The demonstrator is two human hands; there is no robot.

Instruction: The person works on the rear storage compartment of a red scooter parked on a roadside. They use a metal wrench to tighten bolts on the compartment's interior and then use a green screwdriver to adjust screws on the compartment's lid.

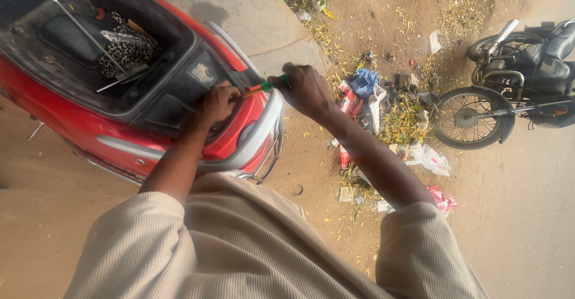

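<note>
Right hand [306,89] grips screwdriver [263,87]; left hand [218,101] on scooter [239,134].

red scooter [239,137], leopard-print cloth [127,49], green-orange screwdriver handle [263,87].

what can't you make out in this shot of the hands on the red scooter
- Head view: the tip of the green-handled screwdriver is hidden behind the left hand.
- The right hand covers the handle's end, so its grip is only partly seen.
- The red scooter is cut off by the left edge.
- The black motorcycle is cut off by the right edge.
</note>
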